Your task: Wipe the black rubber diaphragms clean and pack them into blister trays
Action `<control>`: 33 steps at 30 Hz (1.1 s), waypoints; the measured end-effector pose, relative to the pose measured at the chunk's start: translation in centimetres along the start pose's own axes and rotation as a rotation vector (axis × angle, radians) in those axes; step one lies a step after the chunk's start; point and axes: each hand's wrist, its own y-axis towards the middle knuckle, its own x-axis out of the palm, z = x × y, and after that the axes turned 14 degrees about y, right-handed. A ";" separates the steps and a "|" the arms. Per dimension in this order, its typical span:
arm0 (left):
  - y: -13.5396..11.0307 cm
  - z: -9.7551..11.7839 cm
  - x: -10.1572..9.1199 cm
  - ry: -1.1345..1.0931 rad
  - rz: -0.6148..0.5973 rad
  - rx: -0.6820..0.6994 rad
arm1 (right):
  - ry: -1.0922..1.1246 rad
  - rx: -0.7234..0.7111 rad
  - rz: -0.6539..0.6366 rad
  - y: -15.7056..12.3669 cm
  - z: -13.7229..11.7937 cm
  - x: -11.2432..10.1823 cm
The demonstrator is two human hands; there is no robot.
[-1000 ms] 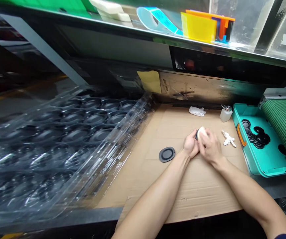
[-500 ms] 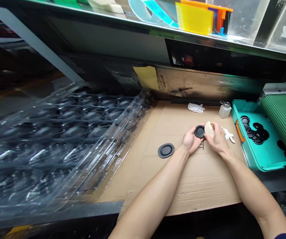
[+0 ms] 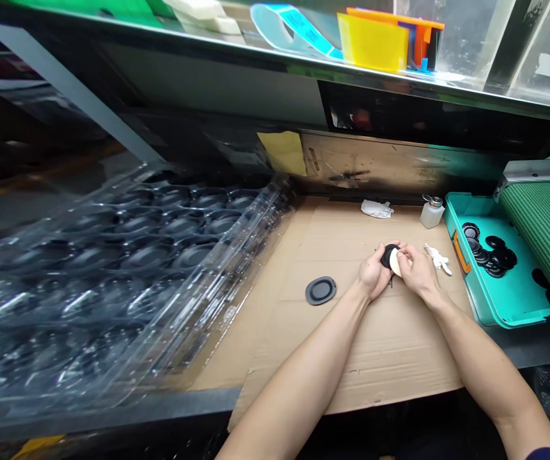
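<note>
My left hand is closed around a round black disc-shaped part, held just above the cardboard. In my right hand a cream-coloured round pad is pinched between thumb and fingers, and it overlaps the right side of the black part, seemingly against it. Left of my hands, a flat oval dark grey part with a recessed centre lies on the cardboard sheet. A crumpled white scrap lies just beyond my right hand.
Clear plastic trays holding dark oval parts are stacked at left. At right, a teal bin contains several black parts, beside a green conveyor belt. A small bottle and a white cloth stand behind. A shelf crosses above.
The black part in my left hand has turned and moved slightly right. My right hand has brought the cream pad down and tilted it over the part. The oval part stays on the cardboard.
</note>
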 end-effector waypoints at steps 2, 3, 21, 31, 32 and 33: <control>0.0 -0.1 0.2 0.012 0.011 0.011 | 0.010 -0.014 0.003 0.5 0.3 -0.3; 0.0 -0.2 0.2 0.016 0.018 0.002 | 0.013 -0.027 -0.035 0.7 0.3 -0.4; -0.1 -0.6 0.3 -0.015 0.042 -0.046 | -0.561 -0.074 0.085 1.1 0.3 1.6; 0.0 -0.7 0.3 -0.024 0.031 -0.062 | -0.564 -0.098 0.065 0.7 0.6 2.3; 0.1 -0.7 0.2 -0.021 0.028 -0.061 | -0.566 -0.091 0.068 0.6 0.5 2.3; 0.1 -0.8 0.2 -0.016 0.027 -0.059 | -0.571 -0.062 0.087 0.6 0.5 2.3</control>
